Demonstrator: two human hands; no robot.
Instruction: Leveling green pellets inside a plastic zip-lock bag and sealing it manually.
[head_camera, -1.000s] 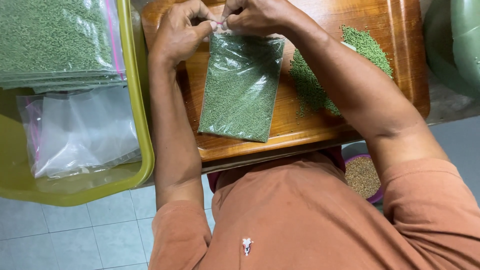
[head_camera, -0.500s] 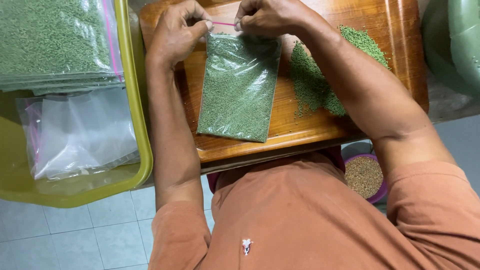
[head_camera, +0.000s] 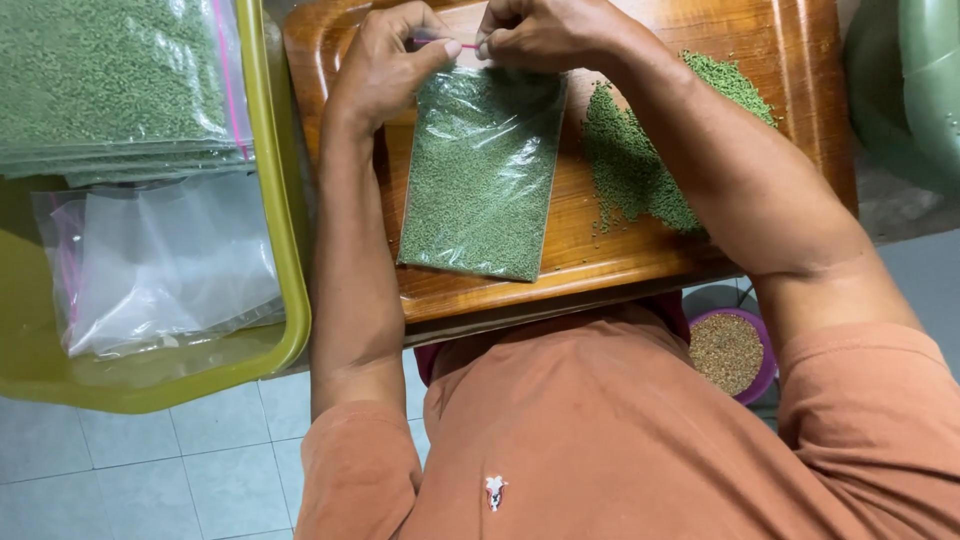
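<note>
While the clear bag of green pellets (head_camera: 480, 180) lies flat on the wooden tray (head_camera: 600, 270), I see my left hand (head_camera: 385, 70) and right hand (head_camera: 540, 35) both pinching its pink zip strip at the top edge. A loose pile of green pellets (head_camera: 640, 170) sits just right of the bag. Stacked filled bags (head_camera: 110, 90) rest in the yellow-green tub (head_camera: 290, 250).

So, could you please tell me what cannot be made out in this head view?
- Bag mouth: the left hand and right hand cover it; sealed or open, cannot tell.
- Pile of green pellets: its right part lies under the right forearm.
- Purple bowl: partly hidden by the arm and shirt.
- Stack of filled bags: cut by the top and left edges.
- Green container: cut by the right edge.
</note>
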